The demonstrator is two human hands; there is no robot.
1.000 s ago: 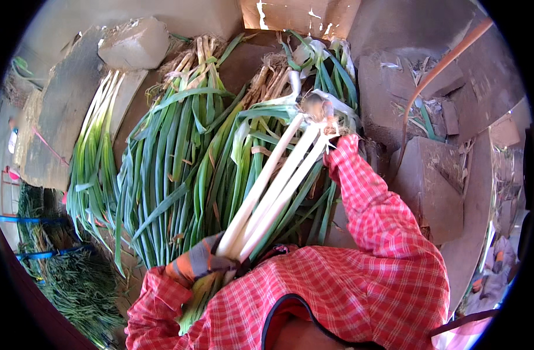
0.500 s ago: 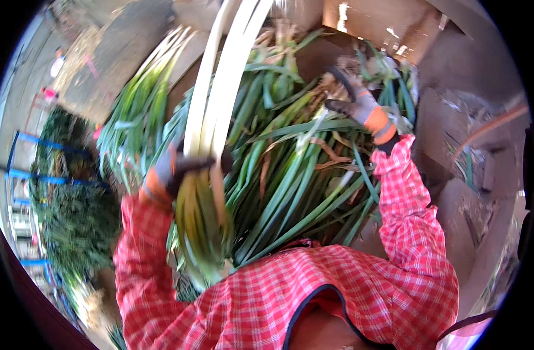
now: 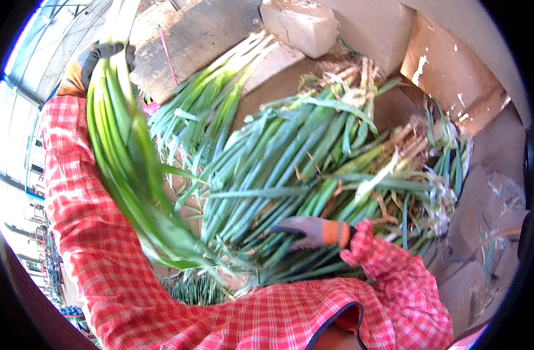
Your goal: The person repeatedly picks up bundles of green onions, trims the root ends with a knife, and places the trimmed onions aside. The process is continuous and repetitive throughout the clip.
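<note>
My left hand [image 3: 106, 61], in a grey and orange work glove, is raised at the upper left. It is closed around several peeled green onions [image 3: 112, 105], white stalks up and long green leaves hanging toward my lap. My right hand [image 3: 313, 232], gloved alike, is low over the near side of a big heap of unpeeled green onions [image 3: 278, 157]. Its fingers stretch leftward over the leaves, with nothing seen in them. The heap's dry, rooty ends point to the far right. Beyond it on the left lies a bunch of clean green onions [image 3: 214, 99], white ends away from me.
A worn board [image 3: 188, 44] and a pale block [image 3: 301, 26] stand at the back. Torn brown cardboard [image 3: 448, 70] rises at the far right. Loose scraps and peelings [image 3: 445, 192] lie along the right side. More thin green leaves [image 3: 197, 289] show by my lap.
My left hand has swung up and leftward with the green onions. My right hand has come down from the rooty ends to the near leaves. The view has turned left.
</note>
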